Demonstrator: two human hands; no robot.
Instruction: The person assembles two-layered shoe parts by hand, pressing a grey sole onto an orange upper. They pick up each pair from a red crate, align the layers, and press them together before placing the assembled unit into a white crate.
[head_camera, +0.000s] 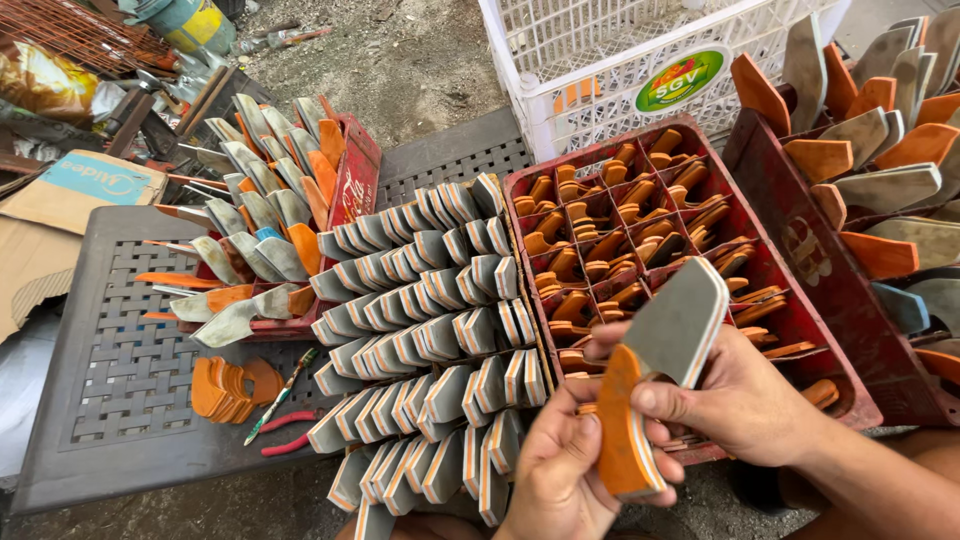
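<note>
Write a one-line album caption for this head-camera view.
Both hands, left hand and right hand, hold an orange-handled cleaver above red crates packed with blades.

Soft even daylight, sharp focus, wide-angle edge distortion.

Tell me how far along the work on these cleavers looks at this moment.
Looks done: a big batch of grey blades already stands in rows on the dark table. In hand: the left hand and right hand hold one cleaver by its orange handle. Left: the red crate beside it holds many more orange handles; whether they need work cannot be told.
</note>
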